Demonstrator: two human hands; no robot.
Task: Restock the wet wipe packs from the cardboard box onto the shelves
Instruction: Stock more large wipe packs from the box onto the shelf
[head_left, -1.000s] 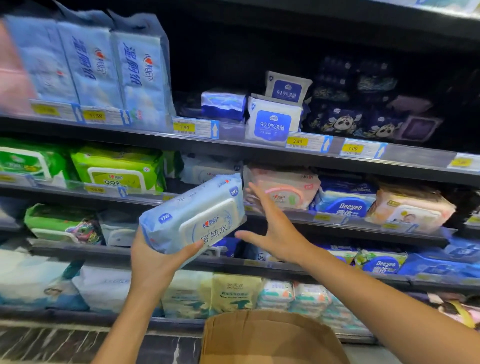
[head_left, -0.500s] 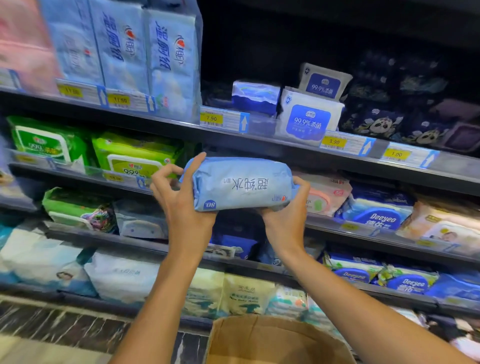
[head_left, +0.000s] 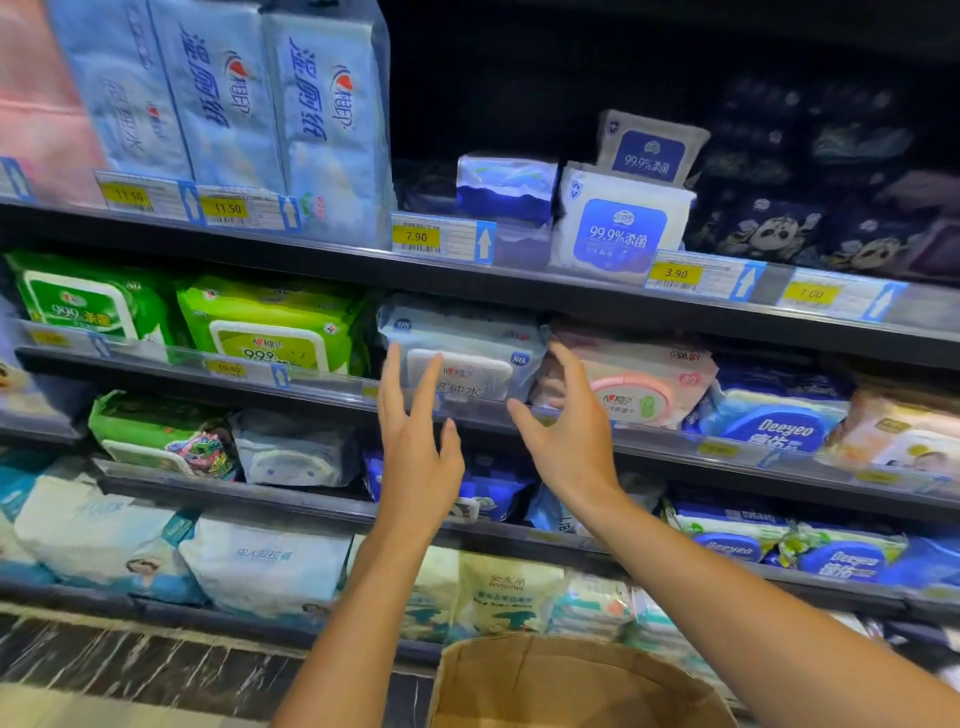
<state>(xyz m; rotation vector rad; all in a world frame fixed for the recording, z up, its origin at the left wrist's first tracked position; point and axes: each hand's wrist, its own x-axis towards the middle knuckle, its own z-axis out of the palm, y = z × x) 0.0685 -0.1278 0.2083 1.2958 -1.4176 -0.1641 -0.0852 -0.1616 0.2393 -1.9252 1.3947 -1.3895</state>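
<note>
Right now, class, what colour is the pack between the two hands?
Pale blue pack with a white lid, head view.

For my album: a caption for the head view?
Both open hands, left and right, before a light-blue wet wipe pack on the shelf.

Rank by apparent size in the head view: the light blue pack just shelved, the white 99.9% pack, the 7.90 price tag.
1. light blue pack, partly hidden by the hands.
2. white 99.9% pack: looks close to it, so the top two are unsure.
3. 7.90 price tag, clearly smallest.
</note>
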